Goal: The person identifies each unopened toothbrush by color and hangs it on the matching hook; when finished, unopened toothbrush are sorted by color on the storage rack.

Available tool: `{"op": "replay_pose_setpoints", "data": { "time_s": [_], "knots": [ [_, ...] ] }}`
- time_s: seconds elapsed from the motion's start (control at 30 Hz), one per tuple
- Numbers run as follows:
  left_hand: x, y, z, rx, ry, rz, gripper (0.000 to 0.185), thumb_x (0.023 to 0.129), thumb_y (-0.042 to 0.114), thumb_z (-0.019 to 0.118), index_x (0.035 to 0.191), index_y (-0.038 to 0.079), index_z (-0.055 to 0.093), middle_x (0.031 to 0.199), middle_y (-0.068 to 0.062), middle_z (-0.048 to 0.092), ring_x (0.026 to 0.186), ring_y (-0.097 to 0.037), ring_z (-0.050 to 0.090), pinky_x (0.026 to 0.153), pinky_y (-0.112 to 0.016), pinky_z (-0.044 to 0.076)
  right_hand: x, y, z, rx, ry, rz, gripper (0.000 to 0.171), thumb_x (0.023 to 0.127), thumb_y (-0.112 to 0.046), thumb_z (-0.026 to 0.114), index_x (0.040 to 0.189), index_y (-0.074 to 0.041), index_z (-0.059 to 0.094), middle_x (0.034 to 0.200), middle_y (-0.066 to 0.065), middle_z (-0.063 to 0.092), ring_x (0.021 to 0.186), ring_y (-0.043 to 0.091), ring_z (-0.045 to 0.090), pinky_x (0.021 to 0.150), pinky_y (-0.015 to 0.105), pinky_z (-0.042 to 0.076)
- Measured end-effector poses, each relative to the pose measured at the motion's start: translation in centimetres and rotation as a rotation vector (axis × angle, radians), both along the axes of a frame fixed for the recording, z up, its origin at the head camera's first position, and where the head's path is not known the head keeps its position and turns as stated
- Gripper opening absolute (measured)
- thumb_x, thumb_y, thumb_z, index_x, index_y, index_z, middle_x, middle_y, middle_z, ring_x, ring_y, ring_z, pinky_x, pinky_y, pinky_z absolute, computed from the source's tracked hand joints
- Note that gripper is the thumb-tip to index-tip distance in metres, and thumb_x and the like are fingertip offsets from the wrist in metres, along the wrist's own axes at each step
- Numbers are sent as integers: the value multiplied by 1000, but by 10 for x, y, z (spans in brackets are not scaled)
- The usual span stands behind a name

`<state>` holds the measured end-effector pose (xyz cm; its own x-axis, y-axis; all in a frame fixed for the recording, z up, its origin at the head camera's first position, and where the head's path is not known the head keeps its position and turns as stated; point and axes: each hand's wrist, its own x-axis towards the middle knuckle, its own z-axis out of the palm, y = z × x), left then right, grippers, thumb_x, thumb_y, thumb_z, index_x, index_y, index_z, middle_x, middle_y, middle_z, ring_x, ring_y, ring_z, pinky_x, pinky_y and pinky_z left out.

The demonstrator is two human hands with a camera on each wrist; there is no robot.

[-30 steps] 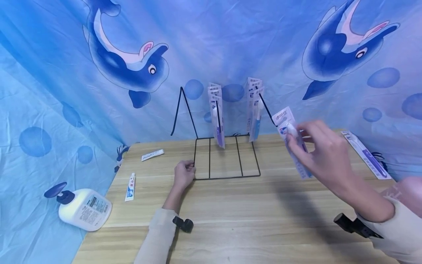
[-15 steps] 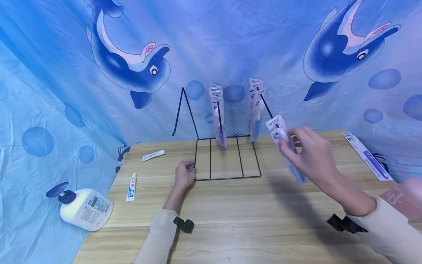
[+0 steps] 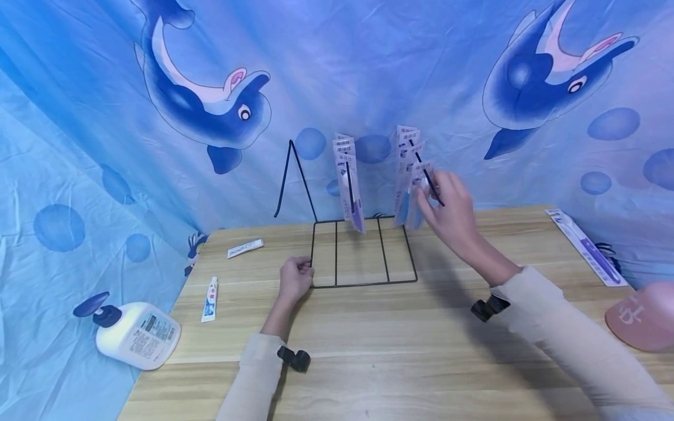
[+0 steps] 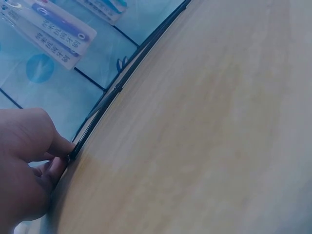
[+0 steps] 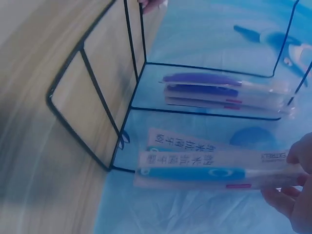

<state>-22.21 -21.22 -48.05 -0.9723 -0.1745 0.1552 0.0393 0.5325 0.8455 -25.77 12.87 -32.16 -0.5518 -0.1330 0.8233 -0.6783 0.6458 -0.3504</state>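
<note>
Here, the right hand pinches a toothbrush pack at the right hook of a wire rack by the tabletop's far edge. The left hand grips the rack's front left corner.

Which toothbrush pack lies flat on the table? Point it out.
The purple toothbrush pack at the table's far right edge lies flat; the others hang on the wire rack.

Head view overlooks the wire rack; wrist views close beside it.
</note>
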Motion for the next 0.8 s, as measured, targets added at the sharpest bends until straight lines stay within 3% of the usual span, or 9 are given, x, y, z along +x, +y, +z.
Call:
{"op": "replay_pose_setpoints", "data": {
  "time_s": [0.13, 0.5, 0.8],
  "knots": [
    [1, 0, 0, -2, -5, 2, 27, 83, -10, 66, 110, -13, 68, 92, -17, 64, 84, -27, 63, 73, -28, 58, -15, -7, 0, -52, 11, 0, 17, 90, -5, 64, 84, 1, 49, 76, 13, 46, 70, 26, 43, 57, 32, 32],
    [1, 0, 1, -11, -13, 4, 28, 83, -10, 65, 111, -12, 68, 93, -18, 64, 85, -28, 63, 76, -32, 58, -49, -19, 6, -93, -107, -53, 21, 94, -11, 63, 83, 1, 50, 73, 13, 46, 67, 27, 40, 59, 34, 29],
    [1, 0, 1, -8, -19, 6, 29, 83, -10, 65, 112, -12, 68, 92, -17, 64, 84, -27, 63, 75, -30, 58, -55, -20, 6, -104, -129, -37, 22, 93, -12, 66, 84, 2, 50, 75, 16, 48, 67, 28, 39, 60, 35, 29]
  ]
}}
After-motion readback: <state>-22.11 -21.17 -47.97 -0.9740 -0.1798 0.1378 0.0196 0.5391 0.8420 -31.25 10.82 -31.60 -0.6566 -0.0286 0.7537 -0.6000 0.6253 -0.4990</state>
